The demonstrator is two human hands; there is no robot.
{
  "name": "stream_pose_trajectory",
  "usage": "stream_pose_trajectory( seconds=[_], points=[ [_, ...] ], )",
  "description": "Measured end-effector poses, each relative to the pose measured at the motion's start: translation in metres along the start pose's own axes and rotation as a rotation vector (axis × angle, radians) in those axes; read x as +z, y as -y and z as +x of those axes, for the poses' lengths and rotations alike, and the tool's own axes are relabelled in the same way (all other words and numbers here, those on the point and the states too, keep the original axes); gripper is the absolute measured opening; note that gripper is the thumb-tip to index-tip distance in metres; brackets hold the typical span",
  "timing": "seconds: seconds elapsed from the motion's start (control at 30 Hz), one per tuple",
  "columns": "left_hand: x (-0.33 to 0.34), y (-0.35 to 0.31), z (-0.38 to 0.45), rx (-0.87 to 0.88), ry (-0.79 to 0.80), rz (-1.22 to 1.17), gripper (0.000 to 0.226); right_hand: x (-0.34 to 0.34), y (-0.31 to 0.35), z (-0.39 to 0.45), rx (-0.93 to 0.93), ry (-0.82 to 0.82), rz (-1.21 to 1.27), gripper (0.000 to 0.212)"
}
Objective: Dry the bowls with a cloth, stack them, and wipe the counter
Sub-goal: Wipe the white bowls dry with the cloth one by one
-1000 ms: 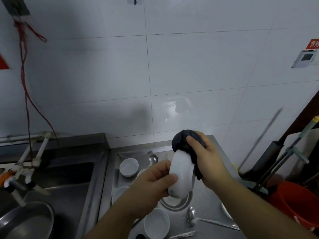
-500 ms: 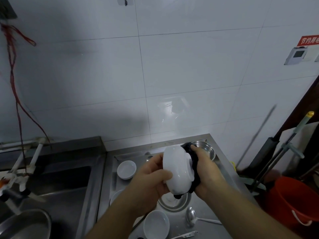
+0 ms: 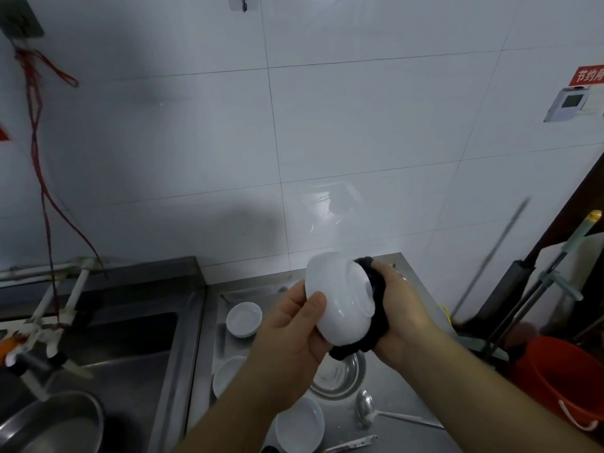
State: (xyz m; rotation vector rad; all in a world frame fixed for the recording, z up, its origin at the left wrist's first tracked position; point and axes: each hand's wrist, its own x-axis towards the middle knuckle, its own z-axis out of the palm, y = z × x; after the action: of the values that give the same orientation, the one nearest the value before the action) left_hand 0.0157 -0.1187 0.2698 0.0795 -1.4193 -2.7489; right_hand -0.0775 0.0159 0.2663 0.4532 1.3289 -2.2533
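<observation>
- Left hand (image 3: 294, 335) gripping round white ceramic bowl (image 3: 340, 302), thumb on its side.
- Right hand (image 3: 402, 308) clutching dark bunched cloth (image 3: 376, 308) against bowl's mouth, above steel bench (image 3: 392, 380).

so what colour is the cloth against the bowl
Dark, near-black cloth; head view, against the white ceramic bowl.

A glossy white bowl (image 3: 340, 300) is held above the surface, tipped on its side with its foot ring facing right. A dark cloth (image 3: 376, 308) is bunched against its base. Three more white bowls sit upright on the steel surface (image 3: 397, 384): one far left (image 3: 244, 319), one partly hidden (image 3: 227, 374), one nearest (image 3: 299, 426).
</observation>
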Motion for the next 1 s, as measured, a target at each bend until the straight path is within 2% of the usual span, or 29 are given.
stream_pose_trajectory(
  seconds=[0.1,0.2,0.33,0.43,0.63,0.8,0.9,1.0],
  points=[
    [0.005,0.006,0.001,0.062,-0.017,0.159,0.039,-0.002,-0.009,-0.003,0.073,-0.007,0.003,0.047],
    [0.000,0.007,0.002,0.065,-0.025,0.259,0.036,-0.002,-0.005,-0.006,0.029,-0.014,-0.037,0.037],
    [-0.014,-0.013,0.008,-0.095,0.018,0.074,0.039,-0.006,0.008,-0.005,-0.025,-0.050,-0.101,0.027],
    [-0.018,-0.016,0.010,-0.127,0.014,0.067,0.031,-0.006,0.009,-0.007,-0.031,-0.068,-0.112,0.028],
    [-0.014,0.012,0.002,0.035,0.069,0.270,0.030,-0.006,-0.005,-0.011,0.063,-0.108,0.012,0.034],
    [-0.016,0.022,0.005,0.104,0.114,0.580,0.020,-0.003,-0.011,-0.015,0.073,-0.101,0.046,0.041],
    [-0.017,0.025,0.009,0.160,0.043,0.687,0.017,0.002,-0.015,-0.020,-0.030,-0.146,0.047,0.031],
    [-0.016,0.023,0.014,0.195,0.003,0.702,0.022,0.005,-0.023,-0.026,-0.245,-0.170,-0.043,0.017]
  ],
)
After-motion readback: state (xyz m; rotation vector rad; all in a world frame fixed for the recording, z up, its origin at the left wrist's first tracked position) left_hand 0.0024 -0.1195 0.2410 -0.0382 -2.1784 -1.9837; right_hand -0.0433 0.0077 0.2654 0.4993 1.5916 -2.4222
